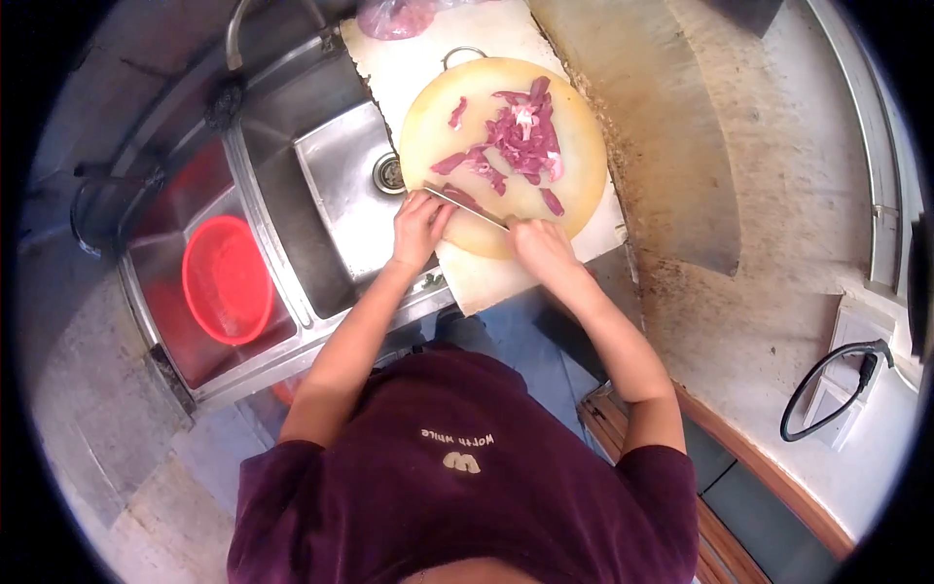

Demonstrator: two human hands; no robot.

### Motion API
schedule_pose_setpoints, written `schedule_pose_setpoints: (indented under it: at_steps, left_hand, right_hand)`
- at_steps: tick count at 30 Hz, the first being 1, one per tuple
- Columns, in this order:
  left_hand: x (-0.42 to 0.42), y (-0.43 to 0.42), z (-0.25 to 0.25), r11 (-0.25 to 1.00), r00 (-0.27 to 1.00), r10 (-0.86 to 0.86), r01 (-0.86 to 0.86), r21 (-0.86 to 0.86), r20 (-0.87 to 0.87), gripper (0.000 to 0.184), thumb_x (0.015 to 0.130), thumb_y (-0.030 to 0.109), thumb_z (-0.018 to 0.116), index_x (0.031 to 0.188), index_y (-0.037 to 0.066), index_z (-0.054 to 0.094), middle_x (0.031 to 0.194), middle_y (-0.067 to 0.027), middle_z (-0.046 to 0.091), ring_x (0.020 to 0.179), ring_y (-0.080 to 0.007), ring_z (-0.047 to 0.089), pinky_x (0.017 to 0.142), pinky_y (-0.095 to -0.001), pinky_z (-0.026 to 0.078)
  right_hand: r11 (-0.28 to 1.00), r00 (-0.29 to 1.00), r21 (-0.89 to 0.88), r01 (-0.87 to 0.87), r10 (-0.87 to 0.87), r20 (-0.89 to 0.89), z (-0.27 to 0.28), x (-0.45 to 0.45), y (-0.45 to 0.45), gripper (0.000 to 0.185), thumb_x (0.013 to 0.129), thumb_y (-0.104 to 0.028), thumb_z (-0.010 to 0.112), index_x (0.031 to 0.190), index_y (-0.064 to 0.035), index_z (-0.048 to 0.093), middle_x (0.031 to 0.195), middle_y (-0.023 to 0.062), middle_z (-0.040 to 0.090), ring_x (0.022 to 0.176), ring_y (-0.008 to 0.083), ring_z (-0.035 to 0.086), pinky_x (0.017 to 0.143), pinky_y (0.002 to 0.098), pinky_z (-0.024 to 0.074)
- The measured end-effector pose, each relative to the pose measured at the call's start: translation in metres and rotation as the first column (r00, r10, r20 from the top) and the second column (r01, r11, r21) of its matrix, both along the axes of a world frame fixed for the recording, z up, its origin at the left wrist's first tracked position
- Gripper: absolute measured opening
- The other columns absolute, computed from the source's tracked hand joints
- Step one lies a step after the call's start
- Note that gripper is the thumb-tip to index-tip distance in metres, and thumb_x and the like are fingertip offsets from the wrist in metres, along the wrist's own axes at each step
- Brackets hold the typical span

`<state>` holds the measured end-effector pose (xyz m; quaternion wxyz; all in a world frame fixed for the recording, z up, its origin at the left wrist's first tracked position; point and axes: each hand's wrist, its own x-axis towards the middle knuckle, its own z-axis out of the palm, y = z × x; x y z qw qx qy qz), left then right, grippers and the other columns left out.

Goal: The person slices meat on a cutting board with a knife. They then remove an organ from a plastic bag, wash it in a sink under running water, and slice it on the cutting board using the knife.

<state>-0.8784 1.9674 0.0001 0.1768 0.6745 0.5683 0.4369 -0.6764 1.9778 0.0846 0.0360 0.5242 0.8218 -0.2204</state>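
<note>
A round yellowish cutting board (574, 204) lies on a pale sheet beside the sink. Sliced raw red meat (525, 136) is heaped on its far half, with smaller strips scattered around. My right hand (540, 248) is wrapped around the handle of a knife (467, 205), whose blade points left across the near part of the board. My left hand (420, 229) is at the board's near left edge, fingers curled close to the blade tip. What lies under those fingers is hidden. A strip of meat (461, 194) sits just beyond the blade.
To the left is a steel double sink (316, 185) with a drain and a tap (233, 44). A red plastic basin (229, 282) stands in its left bowl. A plastic bag (394, 18) lies beyond the board. A stained wall (671, 127) and a black cable (808, 389) are on the right.
</note>
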Motion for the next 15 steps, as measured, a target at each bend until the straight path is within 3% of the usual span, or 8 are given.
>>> schedule_pose_setpoints:
  at_steps: [2,4,9,11,15]
  left_hand:
    - [0.004,0.003,0.004,0.999,1.0,0.011,-0.011,0.051,0.009,0.013,0.071,0.004,0.07,0.083,0.005,0.065,0.082,-0.0087,0.061,0.079,-0.0272,0.058,0.071,-0.0345,0.048]
    - [0.004,0.004,0.0,0.999,0.999,0.036,-0.036,-0.007,0.007,0.012,0.071,0.005,0.07,0.082,0.006,0.065,0.083,-0.0082,0.062,0.079,-0.0269,0.058,0.071,-0.0345,0.048]
    - [0.003,0.0,0.005,1.0,1.0,-0.01,0.009,0.023,0.007,0.011,0.073,0.006,0.071,0.082,0.006,0.065,0.083,-0.0068,0.062,0.08,-0.0254,0.059,0.072,-0.0341,0.048]
    - [0.003,0.001,0.004,1.0,1.0,-0.01,0.01,0.021,0.026,0.011,0.073,0.005,0.07,0.082,0.006,0.065,0.084,-0.0071,0.062,0.08,-0.0255,0.059,0.072,-0.0341,0.048]
    - [0.002,-0.003,0.01,1.0,0.996,0.017,-0.017,0.004,0.086,0.014,0.072,0.003,0.071,0.085,0.005,0.065,0.084,-0.0085,0.061,0.082,-0.0269,0.059,0.071,-0.0344,0.048]
  right_hand:
    - [0.999,0.998,0.022,-0.037,0.038,-0.05,-0.013,-0.027,0.018,0.017,0.084,-0.012,0.047,0.085,-0.0008,0.059,0.077,0.0228,0.063,0.076,0.0372,0.064,0.068,0.0461,0.0492]
    - [0.993,0.993,-0.017,-0.115,0.115,-0.024,-0.007,-0.064,0.041,0.018,0.083,-0.01,0.045,0.086,-0.0007,0.059,0.082,0.0234,0.063,0.082,0.0362,0.064,0.071,0.0465,0.0488]
    - [0.999,0.995,0.033,-0.005,0.008,-0.103,-0.033,-0.013,0.023,0.018,0.084,-0.012,0.046,0.089,-0.0043,0.062,0.079,0.0216,0.064,0.079,0.0371,0.064,0.071,0.047,0.0494]
    - [0.99,0.995,-0.104,0.096,-0.093,0.035,-0.023,0.029,0.014,0.018,0.084,-0.016,0.049,0.09,-0.0061,0.063,0.075,0.0203,0.064,0.075,0.037,0.064,0.069,0.0474,0.0499]
    - [0.997,0.993,-0.046,0.063,-0.058,0.102,0.012,0.033,0.005,0.022,0.08,-0.011,0.046,0.09,-0.0011,0.063,0.078,0.0207,0.065,0.072,0.0354,0.065,0.067,0.0445,0.0509]
